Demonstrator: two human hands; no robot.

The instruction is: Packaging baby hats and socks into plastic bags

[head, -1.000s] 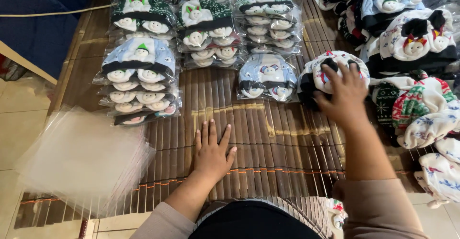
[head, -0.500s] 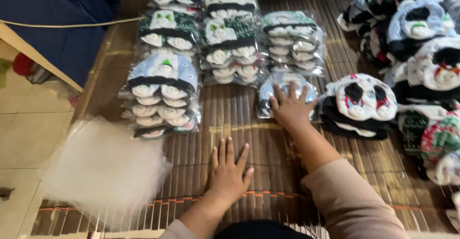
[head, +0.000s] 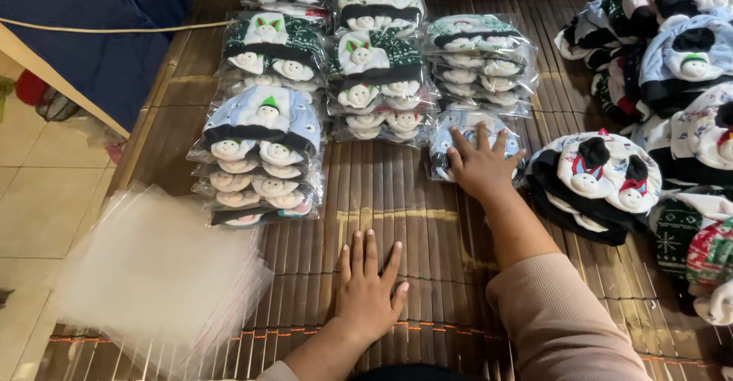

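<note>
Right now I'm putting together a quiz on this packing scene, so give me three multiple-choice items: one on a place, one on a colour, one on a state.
1. Where does the stack of empty clear bags lie?
A. at the mat's near left corner
B. on top of the loose hats
C. under the right hand

2. What colour is the person's sleeve?
A. dark green
B. pale pink
C. black

3. How does the left hand rest?
A. closed in a fist
B. gripping a hat
C. flat, fingers spread, on the slatted mat

Answers:
1 A: the bags overhang the mat's near left edge, beside the left hand.
2 B: the sleeve on the right arm is pale pink.
3 C: the palm lies down on bare slats and holds nothing, while the right hand presses on a bagged hat.
</note>
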